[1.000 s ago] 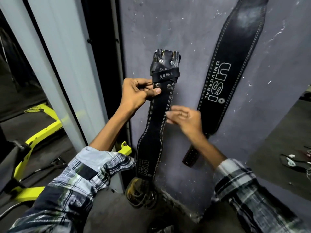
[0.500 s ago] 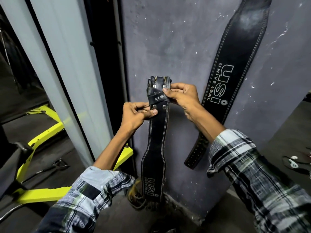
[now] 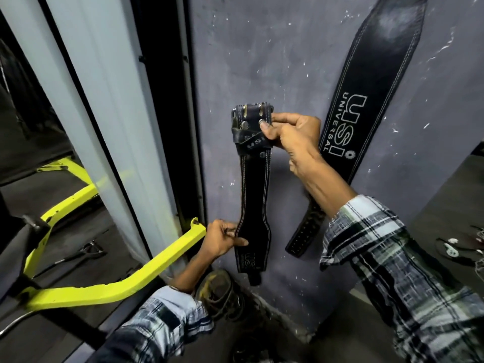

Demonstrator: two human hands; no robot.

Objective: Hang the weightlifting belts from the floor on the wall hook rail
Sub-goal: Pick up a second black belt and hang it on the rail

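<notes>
I hold a black leather weightlifting belt (image 3: 254,189) upright in front of the grey wall (image 3: 262,61). My right hand (image 3: 290,133) pinches its buckle end at the top, thumb on a rivet. My left hand (image 3: 222,238) grips the belt's left edge lower down, where it widens. A second, wider black belt (image 3: 366,87) with white "USI UNIVERSAL" lettering hangs on the wall to the right; its top runs out of view. No hook rail shows in this view.
A yellow machine frame (image 3: 110,281) lies low on the left beside a mirrored panel (image 3: 86,100). A dark shoe or strap bundle (image 3: 222,292) sits on the floor below the belt. White earphones (image 3: 451,248) lie on the floor at right.
My left hand has slid down from just under the buckle to the belt's lower, wider part. My right hand stays at the buckle end, holding it slightly higher.
</notes>
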